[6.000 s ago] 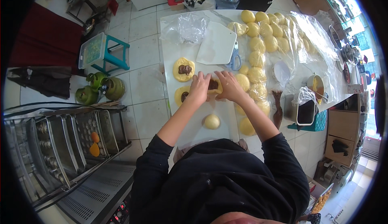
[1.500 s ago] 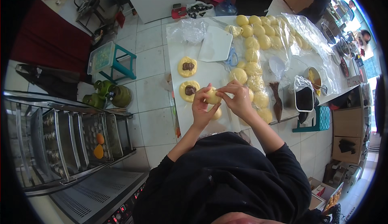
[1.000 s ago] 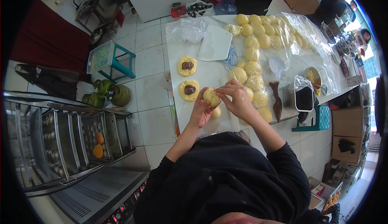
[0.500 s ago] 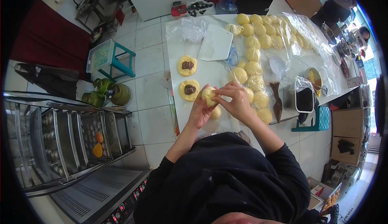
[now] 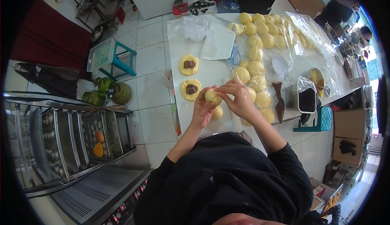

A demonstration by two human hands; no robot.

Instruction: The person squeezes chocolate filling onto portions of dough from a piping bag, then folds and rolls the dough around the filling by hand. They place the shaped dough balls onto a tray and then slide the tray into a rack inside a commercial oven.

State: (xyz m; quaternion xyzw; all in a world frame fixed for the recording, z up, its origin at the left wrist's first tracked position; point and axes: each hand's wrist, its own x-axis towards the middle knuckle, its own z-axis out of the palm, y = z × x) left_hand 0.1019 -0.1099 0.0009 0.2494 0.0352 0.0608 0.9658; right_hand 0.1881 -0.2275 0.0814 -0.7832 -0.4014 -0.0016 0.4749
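A pale yellow dough ball (image 5: 211, 96) is cupped in my left hand (image 5: 202, 109), raised over the white table (image 5: 189, 119). My right hand (image 5: 237, 99) pinches the top of that ball between thumb and fingers. Just to the left lie two flattened dough rounds (image 5: 194, 97) with brown filling (image 5: 189, 64) on them. Another ball (image 5: 217, 112) rests beneath my hands. Right of them are several dough balls (image 5: 256, 68) under clear plastic. A white board (image 5: 215, 42) and blue-handled scissors (image 5: 235, 54) lie farther back. A piping bag (image 5: 278, 105) of brown filling is at the right.
Metal pans (image 5: 307, 105), a pot (image 5: 317, 78) and crumpled plastic (image 5: 191, 27) share the table. To the left stand a tray rack (image 5: 73, 135), an oven (image 5: 93, 190), gas cylinders (image 5: 121, 94) and a teal stool (image 5: 126, 60). Another person (image 5: 337, 6) is at the far right.
The filled dough that lay under my hands six seconds ago is now a closed ball held up. My fingers shift slightly on it. A person has appeared at far right.
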